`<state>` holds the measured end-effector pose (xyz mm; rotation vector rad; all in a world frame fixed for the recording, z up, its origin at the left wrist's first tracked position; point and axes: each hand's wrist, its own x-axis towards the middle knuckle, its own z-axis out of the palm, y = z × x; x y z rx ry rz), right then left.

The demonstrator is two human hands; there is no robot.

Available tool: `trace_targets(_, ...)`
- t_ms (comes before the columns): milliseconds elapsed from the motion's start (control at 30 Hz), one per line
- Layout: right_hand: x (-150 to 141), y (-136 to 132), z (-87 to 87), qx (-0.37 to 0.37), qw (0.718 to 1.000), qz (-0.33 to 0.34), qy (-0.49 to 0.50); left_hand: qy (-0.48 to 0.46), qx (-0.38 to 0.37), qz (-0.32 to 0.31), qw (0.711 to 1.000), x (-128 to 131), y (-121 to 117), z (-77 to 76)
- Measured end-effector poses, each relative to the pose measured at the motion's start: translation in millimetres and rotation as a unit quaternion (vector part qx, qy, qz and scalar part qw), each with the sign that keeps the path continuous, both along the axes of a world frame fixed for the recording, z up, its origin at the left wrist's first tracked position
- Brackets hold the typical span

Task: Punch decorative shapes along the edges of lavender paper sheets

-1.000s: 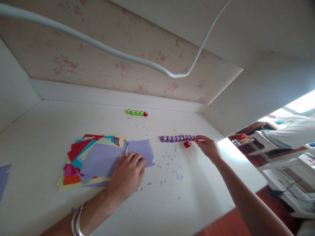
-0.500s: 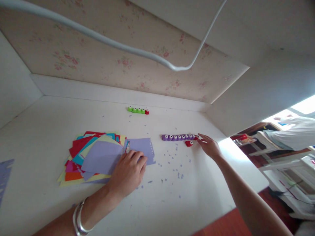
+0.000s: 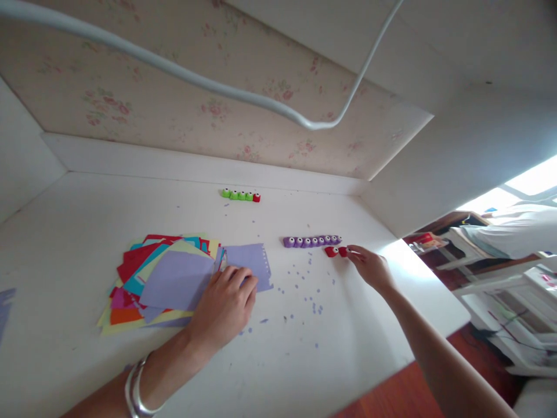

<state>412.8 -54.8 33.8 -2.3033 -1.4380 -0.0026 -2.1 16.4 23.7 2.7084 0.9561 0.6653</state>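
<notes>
My right hand (image 3: 372, 268) has its fingertips closed on a small red craft punch (image 3: 343, 251). Beside that one sits another red craft punch (image 3: 331, 252). Just behind them runs a row of purple craft punches (image 3: 311, 241) with white, dark-dotted tops. My left hand (image 3: 230, 299) rests, fingers curled, over the near edge of a purple paper sheet (image 3: 250, 261) with small notches along its right side. What lies under those fingers is hidden. A fanned stack of coloured paper (image 3: 178, 281) spreads to the left of this hand.
Green craft punches with a red one at the end (image 3: 241, 195) stand near the wall. Purple paper bits (image 3: 313, 305) are scattered over the white table (image 3: 278, 371). A white cable (image 3: 243, 93) hangs in front. Another purple sheet (image 3: 6, 310) lies far left.
My right hand has drawn the red punch from the right end of the purple row toward me, beside the other red one. My left hand stays in place on the paper.
</notes>
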Motion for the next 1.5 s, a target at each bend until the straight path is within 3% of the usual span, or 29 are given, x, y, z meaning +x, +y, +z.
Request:
trace_targets(267, -17, 8, 0.1, 0.059, 0.998, -0.003, 0.009, 0.002, 0.003, 0.003, 1.000, -1, 0, -2.7)
trace_targets(367, -28, 9, -1.6, 0.106, 0.991, 0.059, -0.053, 0.004, 0.001, 0.002, 1.000, 0, 0, -2.3)
trace_targets(467, -34, 15, -6.0, 0.108, 0.983, 0.106, -0.106, 0.002, 0.005, 0.002, 1.000, 0, -1, -1.2)
trace_targets(800, -24, 22, -11.4, 0.084, 0.989, 0.067, -0.100, -0.007, 0.000, 0.000, 1.000, -1, -1, 0.0)
trace_targets(933, -36, 23, -3.2, 0.118, 0.988, 0.040, -0.095, -0.006, -0.005, 0.003, 1.000, -1, -2, 0.3)
trace_targets(1033, -64, 32, 12.8, 0.139, 0.984, 0.077, -0.082, 0.000, -0.010, 0.010, 1.000, -1, -3, 0.6)
trace_targets(1167, -115, 73, 32.7, 0.110, 0.978, 0.176, -0.006, -0.011, 0.000, 0.011, 1.000, -1, -3, -2.8)
trace_targets(1233, -140, 106, 37.4, 0.050, 0.975, 0.214, 0.016, -0.012, 0.009, 0.017, 1.000, -1, -3, -6.1)
trace_targets(1300, -159, 144, 38.9, -0.019, 0.969, 0.243, -0.026, -0.008, 0.016, 0.029, 0.999, -2, -3, -9.3)
trace_targets(1400, -179, 195, 37.9, -0.051, 0.958, 0.276, -0.053, 0.002, 0.018, 0.036, 0.999, -4, -3, -11.6)
trace_targets(1500, -189, 230, 34.9, -0.082, 0.950, 0.294, -0.073, 0.004, 0.006, 0.032, 0.999, -5, -2, -10.6)
